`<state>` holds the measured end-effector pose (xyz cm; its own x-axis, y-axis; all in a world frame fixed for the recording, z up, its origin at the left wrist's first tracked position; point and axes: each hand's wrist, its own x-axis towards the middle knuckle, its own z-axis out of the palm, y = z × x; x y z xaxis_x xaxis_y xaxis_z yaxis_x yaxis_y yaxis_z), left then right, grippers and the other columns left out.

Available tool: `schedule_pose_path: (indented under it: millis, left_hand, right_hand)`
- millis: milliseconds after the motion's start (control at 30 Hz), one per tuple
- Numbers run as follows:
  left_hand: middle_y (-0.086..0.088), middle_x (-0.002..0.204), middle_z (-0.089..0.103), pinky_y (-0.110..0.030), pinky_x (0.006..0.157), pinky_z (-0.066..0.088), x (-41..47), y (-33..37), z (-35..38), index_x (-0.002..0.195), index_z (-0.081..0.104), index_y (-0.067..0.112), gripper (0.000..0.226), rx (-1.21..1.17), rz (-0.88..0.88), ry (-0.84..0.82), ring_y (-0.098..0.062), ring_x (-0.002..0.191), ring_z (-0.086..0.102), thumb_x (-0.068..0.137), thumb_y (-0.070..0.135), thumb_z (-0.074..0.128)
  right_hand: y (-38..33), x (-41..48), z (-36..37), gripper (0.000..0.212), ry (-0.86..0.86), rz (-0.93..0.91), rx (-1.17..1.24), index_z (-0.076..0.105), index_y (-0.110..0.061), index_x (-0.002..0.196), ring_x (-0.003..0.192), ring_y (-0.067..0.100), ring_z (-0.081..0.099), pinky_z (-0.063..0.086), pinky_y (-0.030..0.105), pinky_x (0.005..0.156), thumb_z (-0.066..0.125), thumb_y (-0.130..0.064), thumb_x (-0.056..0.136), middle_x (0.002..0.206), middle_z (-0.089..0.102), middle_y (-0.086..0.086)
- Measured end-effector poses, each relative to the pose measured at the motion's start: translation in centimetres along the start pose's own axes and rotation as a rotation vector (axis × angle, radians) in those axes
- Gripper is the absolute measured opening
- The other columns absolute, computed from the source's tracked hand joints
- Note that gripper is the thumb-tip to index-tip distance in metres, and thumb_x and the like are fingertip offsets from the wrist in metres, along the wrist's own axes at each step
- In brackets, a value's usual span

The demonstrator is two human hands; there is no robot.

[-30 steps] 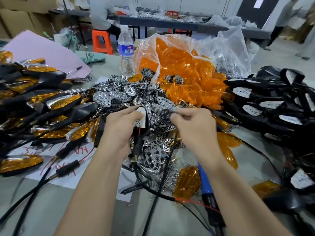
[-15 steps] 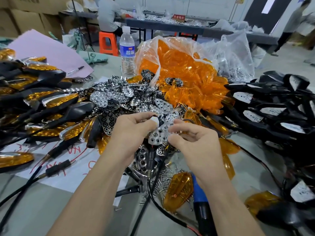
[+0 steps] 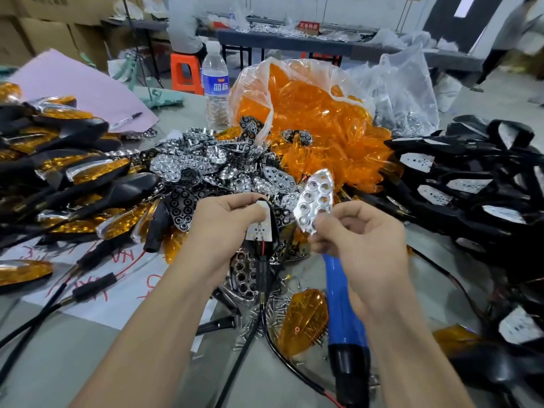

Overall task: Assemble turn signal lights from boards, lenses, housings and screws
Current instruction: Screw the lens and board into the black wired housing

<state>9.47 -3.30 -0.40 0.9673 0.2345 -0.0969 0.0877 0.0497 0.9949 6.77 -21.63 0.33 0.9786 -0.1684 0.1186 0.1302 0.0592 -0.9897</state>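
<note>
While the left hand (image 3: 226,228) grips a small white LED board (image 3: 260,226) above the middle of the tabletop (image 3: 59,372), its fingers (image 3: 247,206) curled round the board's far end, the right hand (image 3: 365,242) is up alongside it. That hand has a chrome reflector (image 3: 315,198) pinched by its near end between thumb and curled fingers. Look at that reflector: its long axis tilts from near-left to far-right, narrow tip pointing away toward the bag of orange lenses (image 3: 309,113). The board's long axis runs near to far, and red and black wires leave its near edge into a black stem (image 3: 264,275) hanging below. The two parts sit just beside each other, slightly apart. Under the hands, loose screws (image 3: 273,313), one orange lens (image 3: 306,316) and a blue screwdriver (image 3: 344,313) lie on the tabletop. Finished lights (image 3: 73,172) pile up on the left, black housings (image 3: 471,178) on the right.
</note>
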Motion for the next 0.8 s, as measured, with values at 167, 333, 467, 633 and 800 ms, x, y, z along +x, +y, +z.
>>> schedule_pose_path:
  millis: [167, 333, 467, 633, 800]
  left_hand:
    - [0.006, 0.072, 0.076, -0.032, 0.072, 0.054, -0.1, 0.5, 0.2, 0.079, 0.083, 0.023, 0.013, 0.034, 0.039, 0.037, -0.010, 0.071, 0.066, 0.082, 0.011, 0.081]
    - [-0.016, 0.080, 0.078, -0.033, 0.061, 0.058, -0.2, 0.4, 0.1, 0.075, 0.083, 0.027, 0.024, 0.030, 0.032, 0.032, -0.021, 0.065, 0.067, 0.089, 0.008, 0.076]
    - [-0.008, 0.074, 0.078, -0.026, 0.053, 0.055, -0.4, 0.8, 0.1, 0.073, 0.083, 0.032, 0.026, 0.026, 0.020, 0.001, -0.014, 0.058, 0.070, 0.088, 0.010, 0.079]
    - [-0.007, 0.071, 0.077, -0.029, 0.054, 0.055, -0.7, 0.8, -0.1, 0.075, 0.084, 0.023, 0.021, 0.006, -0.014, -0.047, -0.016, 0.058, 0.068, 0.089, 0.009, 0.078]
    - [-0.013, 0.075, 0.077, -0.036, 0.062, 0.052, -0.9, 1.0, -0.1, 0.079, 0.083, 0.015, 0.018, -0.080, -0.060, -0.087, -0.026, 0.064, 0.067, 0.092, 0.006, 0.075]
  right_hand:
    - [-0.2, -1.2, 1.8, 0.033, -0.185, 0.133, 0.199, 0.061, -0.014, 0.116, 0.064, 0.025, 0.073, 0.060, 0.028, 0.062, 0.071, 0.006, 0.092, 0.075, 0.075, 0.014]
    - [0.6, -1.8, 2.9, 0.015, -0.160, 0.039, -0.121, 0.076, -0.019, 0.088, 0.064, 0.016, 0.071, 0.058, 0.031, 0.064, 0.077, -0.004, 0.089, 0.073, 0.076, 0.004]
    - [0.6, -2.3, 3.1, 0.032, -0.077, -0.045, -0.367, 0.075, -0.055, 0.073, 0.074, 0.007, 0.070, 0.060, 0.026, 0.064, 0.085, -0.026, 0.083, 0.076, 0.074, -0.023]
    - [0.7, -2.3, 3.1, 0.020, -0.078, -0.048, -0.561, 0.072, -0.044, 0.067, 0.084, -0.013, 0.062, 0.044, 0.010, 0.062, 0.086, -0.037, 0.079, 0.087, 0.066, -0.037]
    - [0.6, -2.4, 3.6, 0.018, 0.078, -0.127, -0.609, 0.074, -0.039, 0.062, 0.077, -0.012, 0.063, 0.048, 0.008, 0.058, 0.088, -0.037, 0.073, 0.068, 0.069, -0.022]
